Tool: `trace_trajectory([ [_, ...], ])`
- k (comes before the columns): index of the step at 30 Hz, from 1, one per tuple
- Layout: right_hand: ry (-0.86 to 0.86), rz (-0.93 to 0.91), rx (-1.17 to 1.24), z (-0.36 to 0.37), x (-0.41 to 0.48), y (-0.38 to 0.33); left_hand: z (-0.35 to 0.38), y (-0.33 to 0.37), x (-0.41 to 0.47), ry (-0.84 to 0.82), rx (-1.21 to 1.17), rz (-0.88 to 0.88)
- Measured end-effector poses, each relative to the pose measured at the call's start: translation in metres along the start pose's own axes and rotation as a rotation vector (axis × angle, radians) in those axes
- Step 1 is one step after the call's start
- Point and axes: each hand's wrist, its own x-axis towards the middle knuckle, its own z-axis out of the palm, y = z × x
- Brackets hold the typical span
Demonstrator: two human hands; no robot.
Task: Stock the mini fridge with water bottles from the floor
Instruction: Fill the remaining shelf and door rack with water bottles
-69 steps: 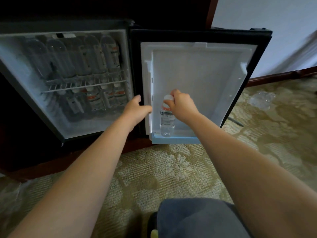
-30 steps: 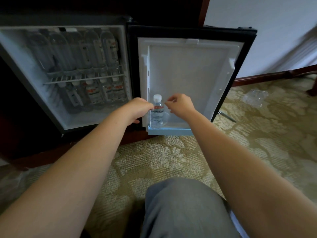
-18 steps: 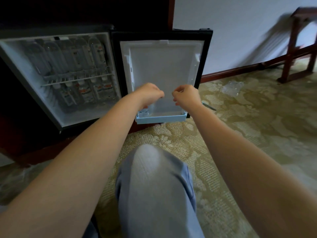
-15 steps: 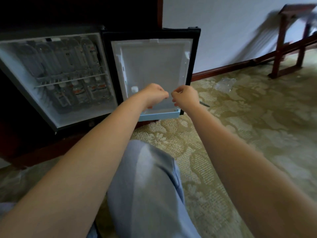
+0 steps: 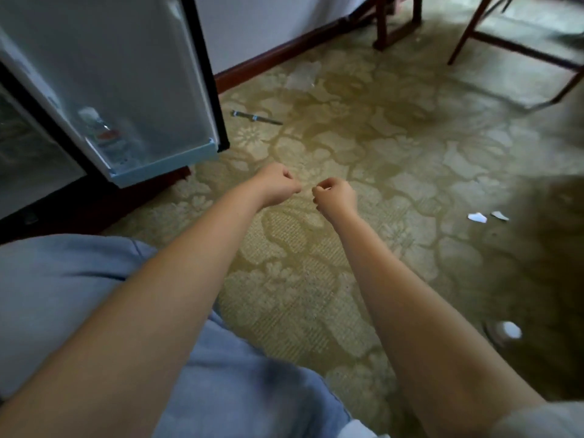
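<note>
Patterned carpet (image 5: 316, 279) fills the view, with the open fridge door (image 5: 126, 74) at upper left and chair legs (image 5: 467, 30) along the top. One bottle (image 5: 106, 139) stands in the door shelf (image 5: 158, 167), cap up, its long axis running up the door. Both hands hover over the carpet, just apart, in front of the door. The left hand (image 5: 278, 184) and right hand (image 5: 335, 192) each have the fingers curled into a loose fist, and neither holds anything I can see.

Going by the task, the next step is to fetch another bottle from the floor. The only candidate is a white cap (image 5: 508, 329) in the dim patch at lower right. It lies well apart from the hands, to their right and closer to the person, so the right hand is nearer. It seems to stand upright with the cap toward the camera, but blur leaves its body and axis unsure. Crumpled wrap (image 5: 301, 75) lies near the wall.
</note>
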Motion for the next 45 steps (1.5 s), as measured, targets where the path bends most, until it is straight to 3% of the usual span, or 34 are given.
trace_trajectory([
  [13, 0.259, 0.493, -0.019, -0.072, -0.098, 0.199, 0.172, 0.026, -0.037, -0.326, 0.171, 0.071],
  [22, 0.545, 0.408, -0.336, -0.119, -0.159, 0.268, 0.224, 0.051, -0.070, -0.520, 0.283, 0.201],
  [25, 0.555, 0.491, -0.393, -0.133, -0.168, 0.285, 0.232, 0.054, -0.077, -0.556, 0.304, 0.253],
  [32, 0.485, 0.637, -0.183, -0.136, -0.177, 0.308, 0.241, 0.056, -0.083, -0.544, 0.362, 0.308],
  [38, 0.506, 0.584, -0.092, -0.133, -0.172, 0.310, 0.239, 0.057, -0.078, -0.539, 0.358, 0.290],
  [45, 0.392, 0.427, -0.042, -0.128, -0.154, 0.277, 0.217, 0.048, -0.065, -0.516, 0.301, 0.194],
])
